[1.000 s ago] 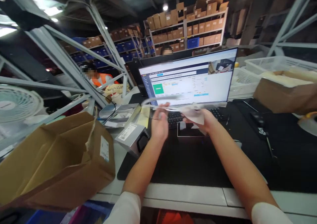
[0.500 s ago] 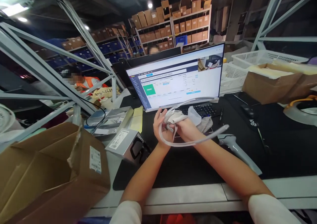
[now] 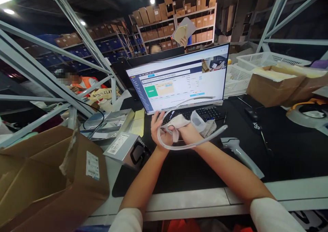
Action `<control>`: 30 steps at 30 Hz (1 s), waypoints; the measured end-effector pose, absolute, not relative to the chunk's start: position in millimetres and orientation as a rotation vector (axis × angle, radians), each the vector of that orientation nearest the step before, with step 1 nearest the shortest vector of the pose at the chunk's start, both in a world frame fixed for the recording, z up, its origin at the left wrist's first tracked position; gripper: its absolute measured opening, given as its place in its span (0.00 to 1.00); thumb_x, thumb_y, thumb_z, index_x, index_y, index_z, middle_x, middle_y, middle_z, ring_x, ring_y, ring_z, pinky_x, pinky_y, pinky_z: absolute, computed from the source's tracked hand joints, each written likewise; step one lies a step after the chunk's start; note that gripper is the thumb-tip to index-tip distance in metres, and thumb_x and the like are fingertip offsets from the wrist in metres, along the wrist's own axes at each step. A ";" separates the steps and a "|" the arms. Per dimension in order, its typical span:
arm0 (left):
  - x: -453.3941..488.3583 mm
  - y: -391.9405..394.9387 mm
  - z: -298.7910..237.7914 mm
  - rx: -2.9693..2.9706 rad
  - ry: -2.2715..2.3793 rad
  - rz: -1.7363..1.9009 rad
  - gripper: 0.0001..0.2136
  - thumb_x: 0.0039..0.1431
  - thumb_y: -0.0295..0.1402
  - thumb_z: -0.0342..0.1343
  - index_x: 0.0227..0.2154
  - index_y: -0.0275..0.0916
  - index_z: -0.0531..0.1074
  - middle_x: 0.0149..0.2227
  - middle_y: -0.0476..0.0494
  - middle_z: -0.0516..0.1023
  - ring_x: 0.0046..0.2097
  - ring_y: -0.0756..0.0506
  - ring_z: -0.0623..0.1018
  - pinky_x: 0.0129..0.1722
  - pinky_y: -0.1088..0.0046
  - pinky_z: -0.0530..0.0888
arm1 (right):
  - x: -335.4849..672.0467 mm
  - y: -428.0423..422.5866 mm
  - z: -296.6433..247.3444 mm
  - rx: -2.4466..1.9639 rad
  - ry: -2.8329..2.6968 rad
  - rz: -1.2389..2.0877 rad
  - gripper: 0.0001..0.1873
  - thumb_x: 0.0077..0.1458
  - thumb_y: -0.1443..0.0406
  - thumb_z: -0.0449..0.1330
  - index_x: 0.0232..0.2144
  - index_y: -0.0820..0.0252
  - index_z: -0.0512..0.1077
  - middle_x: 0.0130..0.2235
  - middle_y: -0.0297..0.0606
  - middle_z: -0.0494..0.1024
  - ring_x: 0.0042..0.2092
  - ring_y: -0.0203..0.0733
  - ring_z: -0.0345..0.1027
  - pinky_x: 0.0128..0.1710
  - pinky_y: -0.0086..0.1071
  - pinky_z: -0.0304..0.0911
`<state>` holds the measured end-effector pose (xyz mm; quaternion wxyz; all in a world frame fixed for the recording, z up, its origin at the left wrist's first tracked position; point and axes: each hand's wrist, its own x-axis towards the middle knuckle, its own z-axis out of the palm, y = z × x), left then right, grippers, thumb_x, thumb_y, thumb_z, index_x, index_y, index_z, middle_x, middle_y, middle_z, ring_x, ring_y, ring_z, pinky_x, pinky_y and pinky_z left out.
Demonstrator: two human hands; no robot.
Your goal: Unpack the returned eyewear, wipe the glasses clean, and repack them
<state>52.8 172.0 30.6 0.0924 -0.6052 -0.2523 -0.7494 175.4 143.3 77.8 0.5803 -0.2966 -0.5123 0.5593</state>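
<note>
Over the black desk mat, a translucent curved band (image 3: 189,147), like a bent tube, loops around my two hands. My left hand (image 3: 158,131) grips it on the left side, with its fingers pointing up. A pale cloth (image 3: 180,121) is bunched in my right hand (image 3: 189,133) and presses against the band near my left thumb. The exact contact is partly hidden by the cloth. Just beyond my right wrist are a translucent white cup-like piece (image 3: 197,121) and a crumpled grey cloth (image 3: 209,128).
A monitor (image 3: 176,85) and keyboard (image 3: 210,113) stand ahead. Right of my forearm lies a barcode scanner (image 3: 241,155), with tape (image 3: 307,114) farther right. Leftward are a grey product box (image 3: 120,144) and an open carton (image 3: 94,187). A co-worker's hand (image 3: 183,41) shows behind the monitor.
My hands shift slightly left in view, still holding the band and cloth. Behind the monitor, a co-worker's hand now raises a pale flat item. An orange panel has appeared on the screen.
</note>
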 end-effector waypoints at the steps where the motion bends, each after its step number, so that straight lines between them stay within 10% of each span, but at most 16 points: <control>1: 52.2 173.6 30.9 -1.789 -0.712 -2.213 0.20 0.63 0.48 0.61 0.50 0.43 0.65 0.52 0.36 0.81 0.63 0.36 0.75 0.64 0.43 0.69 | 171.2 141.3 76.8 -0.673 -1.164 1.426 0.11 0.48 0.55 0.65 0.29 0.55 0.71 0.36 0.36 0.80 0.43 0.46 0.74 0.50 0.42 0.70; 8: 59.3 172.4 32.6 -1.916 -0.706 -2.270 0.20 0.63 0.51 0.61 0.47 0.43 0.66 0.48 0.36 0.83 0.59 0.37 0.79 0.61 0.46 0.73 | 176.3 146.3 81.5 -0.714 -1.227 1.420 0.13 0.47 0.55 0.64 0.29 0.57 0.73 0.37 0.38 0.80 0.40 0.44 0.72 0.44 0.39 0.70; 16: 46.9 172.5 38.7 -1.975 -0.785 -2.127 0.21 0.60 0.54 0.62 0.44 0.42 0.68 0.46 0.38 0.84 0.56 0.38 0.81 0.64 0.45 0.69 | 207.9 167.2 84.9 -0.791 -1.360 1.082 0.03 0.47 0.63 0.61 0.26 0.54 0.74 0.43 0.37 0.81 0.52 0.48 0.70 0.62 0.43 0.60; 23: 49.2 174.0 39.6 -1.987 -0.773 -2.227 0.22 0.61 0.57 0.59 0.42 0.43 0.67 0.46 0.37 0.84 0.57 0.38 0.80 0.59 0.49 0.74 | 195.0 158.6 75.2 -0.726 -1.483 1.295 0.09 0.49 0.57 0.64 0.30 0.55 0.72 0.38 0.39 0.80 0.42 0.47 0.73 0.47 0.42 0.70; 30: 48.9 169.8 45.2 -2.154 -0.650 -2.368 0.19 0.63 0.49 0.62 0.49 0.44 0.69 0.50 0.36 0.83 0.60 0.37 0.78 0.61 0.51 0.73 | 224.3 172.3 92.9 -0.852 -1.550 0.992 0.04 0.47 0.62 0.63 0.28 0.54 0.75 0.35 0.39 0.80 0.47 0.49 0.70 0.60 0.44 0.61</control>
